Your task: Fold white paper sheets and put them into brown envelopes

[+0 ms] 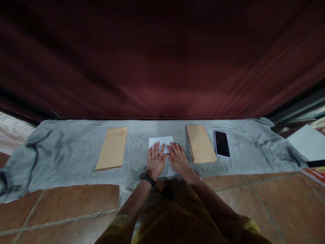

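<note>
A white sheet of paper (160,139) lies on the grey cloth in front of me. My left hand (155,161) presses flat on its left half, fingers stretched out and pointing away from me. On the right half rests my right hand (178,160), also flat with its fingers spread. The two thumbs nearly meet in the middle. Both palms cover much of the sheet. To the left lies a brown envelope (112,148). Close by my right hand is a stack of brown envelopes (201,144) with small red print at the top.
A phone with a dark screen (222,144) lies right of the stack. The grey cloth (76,149) runs across a surface, with a dark red curtain (162,74) hanging behind. Tiled floor (68,203) shows below. A white sheet-like thing (308,142) is at the far right.
</note>
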The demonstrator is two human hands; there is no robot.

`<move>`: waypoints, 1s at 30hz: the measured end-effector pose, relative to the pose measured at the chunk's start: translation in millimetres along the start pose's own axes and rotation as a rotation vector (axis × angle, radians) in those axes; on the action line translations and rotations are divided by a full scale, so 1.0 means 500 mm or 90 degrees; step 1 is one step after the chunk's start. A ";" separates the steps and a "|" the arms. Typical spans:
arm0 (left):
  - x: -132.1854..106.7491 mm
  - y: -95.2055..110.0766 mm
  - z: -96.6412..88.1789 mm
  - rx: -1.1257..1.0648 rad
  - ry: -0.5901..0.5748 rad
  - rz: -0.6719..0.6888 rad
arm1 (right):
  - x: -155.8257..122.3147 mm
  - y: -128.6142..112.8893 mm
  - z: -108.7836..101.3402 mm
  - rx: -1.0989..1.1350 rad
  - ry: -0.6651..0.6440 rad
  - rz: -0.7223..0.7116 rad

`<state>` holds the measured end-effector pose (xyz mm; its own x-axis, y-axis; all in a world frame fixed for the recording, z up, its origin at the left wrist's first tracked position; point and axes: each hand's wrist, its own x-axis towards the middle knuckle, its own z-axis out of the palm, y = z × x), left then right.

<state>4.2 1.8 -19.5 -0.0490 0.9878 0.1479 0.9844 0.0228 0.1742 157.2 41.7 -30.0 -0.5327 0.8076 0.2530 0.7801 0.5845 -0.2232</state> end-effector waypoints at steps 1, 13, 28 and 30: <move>-0.002 -0.001 0.002 0.002 -0.001 -0.001 | -0.002 -0.001 -0.001 -0.006 0.002 0.002; -0.008 -0.024 0.008 0.000 0.028 -0.032 | 0.026 0.009 -0.003 -0.010 -0.020 0.027; -0.011 -0.026 0.005 -0.033 0.034 -0.026 | 0.023 0.026 -0.016 0.001 -0.050 0.010; -0.010 -0.025 0.003 -0.034 0.028 -0.030 | -0.003 0.022 -0.026 0.002 -0.058 -0.008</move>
<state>-7.4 -3.3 -24.1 -0.1036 0.9780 0.1812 0.9705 0.0595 0.2336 171.0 45.9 -20.7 -0.5695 0.8043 0.1695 0.7725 0.5942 -0.2240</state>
